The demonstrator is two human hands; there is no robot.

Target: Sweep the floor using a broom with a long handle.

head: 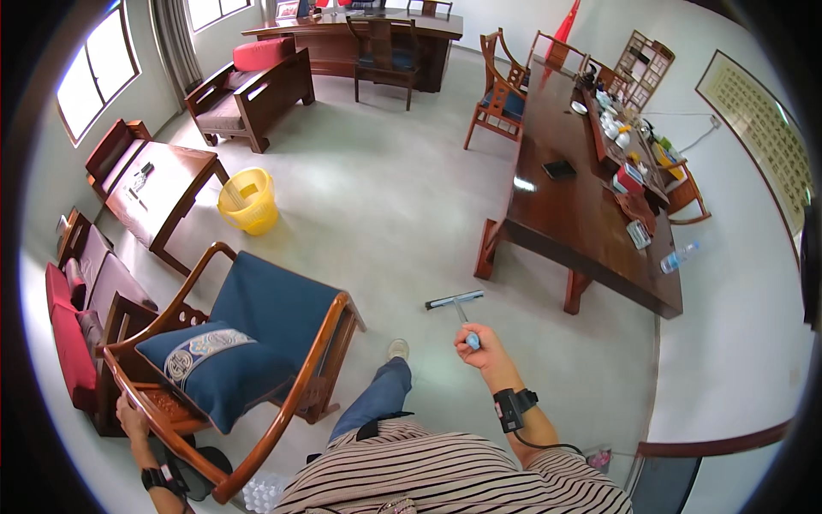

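Note:
My right hand (pixel 483 349) is closed around the light-blue handle of a window squeegee (pixel 454 300). Its blade is held out ahead of me, over the pale floor. At lower left my left hand (pixel 133 416) grips the curved back rail of a wooden armchair (pixel 324 327). Some of its fingers are hidden behind the rail. The chair has a blue seat pad (pixel 273 292), and a blue embroidered cushion (pixel 218 366) leans against its back.
A yellow plastic bucket (pixel 250 202) stands beyond the chair, beside a low wooden table (pixel 170 173). To the right runs a long wooden tea table (pixel 565 205) bearing a water bottle (pixel 679 258) and a tea set. A red-cushioned sofa (pixel 70 347) lines the left wall.

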